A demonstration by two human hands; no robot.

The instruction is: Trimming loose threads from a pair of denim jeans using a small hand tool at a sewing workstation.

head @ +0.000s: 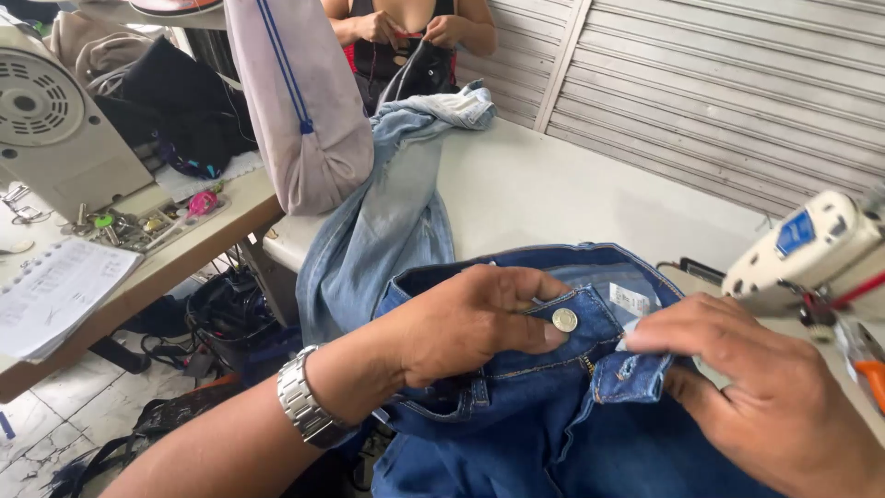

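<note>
I see the dark blue jeans (553, 406) lying bunched on the white bench (535, 194) right below me, waistband up and open toward the camera. My left hand (470, 318) lies across the waistband with its fingers (539, 334) curled shut on the denim, the thumb pressed just beside the metal button (564, 320). My right hand (774, 387) comes in from the other side; its fingers (659, 339) pinch the opposite waistband flap, close to the white label (630, 300) sewn inside. A steel wristwatch (304, 406) sits on my left wrist.

I judge the jeans soft but fairly heavy and thick: they will fold and sag wherever they are not supported, yet the doubled waistband is stiffer and gives a firm edge. That band, on either side of the button, looks the best place to hold; the cloth is rough, so I expect little slipping. The button is hard and small, nothing fragile.

Further back a lighter blue denim garment (387, 221) drapes over the bench edge. A sewing machine (51, 129) stands on the bench to my left with a notebook (55, 295) before it, and another machine head (811, 254) sits at my right. Another person (410, 37) works cloth at the far end
</note>
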